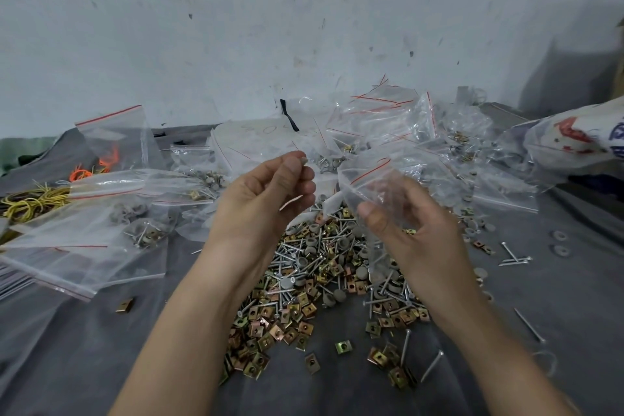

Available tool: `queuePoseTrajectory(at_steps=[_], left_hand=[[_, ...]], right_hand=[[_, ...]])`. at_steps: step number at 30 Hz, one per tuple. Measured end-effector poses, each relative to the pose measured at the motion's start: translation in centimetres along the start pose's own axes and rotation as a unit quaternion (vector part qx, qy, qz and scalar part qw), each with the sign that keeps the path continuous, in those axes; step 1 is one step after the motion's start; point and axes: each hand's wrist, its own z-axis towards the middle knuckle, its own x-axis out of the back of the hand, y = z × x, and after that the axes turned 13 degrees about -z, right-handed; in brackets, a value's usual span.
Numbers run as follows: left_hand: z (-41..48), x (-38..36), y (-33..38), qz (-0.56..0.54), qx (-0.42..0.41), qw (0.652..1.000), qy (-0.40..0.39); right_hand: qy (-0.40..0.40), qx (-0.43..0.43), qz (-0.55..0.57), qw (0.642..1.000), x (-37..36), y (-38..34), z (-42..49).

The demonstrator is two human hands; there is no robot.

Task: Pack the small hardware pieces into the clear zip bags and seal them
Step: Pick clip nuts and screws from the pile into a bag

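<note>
Inspector: State the left hand condition.

Operator: The left hand (266, 199) is raised above the middle of the grey cloth (84, 348). Thumb and fingertips are pressed together on 1 small grey piece (305, 161). The type of piece cannot be told at this size.

Inspector: State the right hand condition.

Operator: The right hand (418, 230) holds 1 clear zip bag (368, 176), fingers curled round its lower part and visible through the plastic. The red strip of the bag mouth points up and toward the left hand. The bag and the grey piece are near but apart. Whether the mouth is parted cannot be told.

Inspector: Locate the loose stock.

Operator: The hardware pile (304, 280) lies on the middle of the cloth, below and between both hands. It holds 3 kinds of part: silver screws, brass-coloured square clip nuts and grey round caps. A few stray screws (515, 257) lie toward the right edge.

Inspector: Locate the remaining items.

Operator: Filled bags (101, 233) lie near the left edge. A heap of clear bags (388, 121) sits along the far edge, against the wall (236, 27). Yellow rubber bands (30, 201) and orange rubber bands (81, 174) lie at the far left corner
</note>
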Motion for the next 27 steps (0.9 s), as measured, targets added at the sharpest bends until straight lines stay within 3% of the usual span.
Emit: queuePoseTrajectory(at_steps=[7, 14, 18, 23, 27], left_hand=[[-0.3, -0.8, -0.5, 0.106, 0.008, 0.993, 0.046], [0.1, -1.4, -0.4, -0.021, 0.115, 0.989, 0.093], [0.1, -1.1, -0.7, -0.027, 0.138, 0.982, 0.123], [-0.3, -1.0, -0.9, 0.084, 0.042, 0.993, 0.074], [-0.7, -1.4, -0.6, 0.226, -0.065, 0.972, 0.024]], right_hand=[[-0.007, -0.004, -0.008, 1.000, -0.2, -0.2, -0.1], [-0.010, 0.010, -0.028, 1.000, -0.3, 0.0, -0.1], [-0.017, 0.007, -0.025, 1.000, -0.2, 0.0, -0.2], [-0.016, 0.002, -0.032, 0.999, -0.2, -0.1, -0.1], [-0.013, 0.005, -0.049, 0.999, -0.3, -0.2, -0.3]])
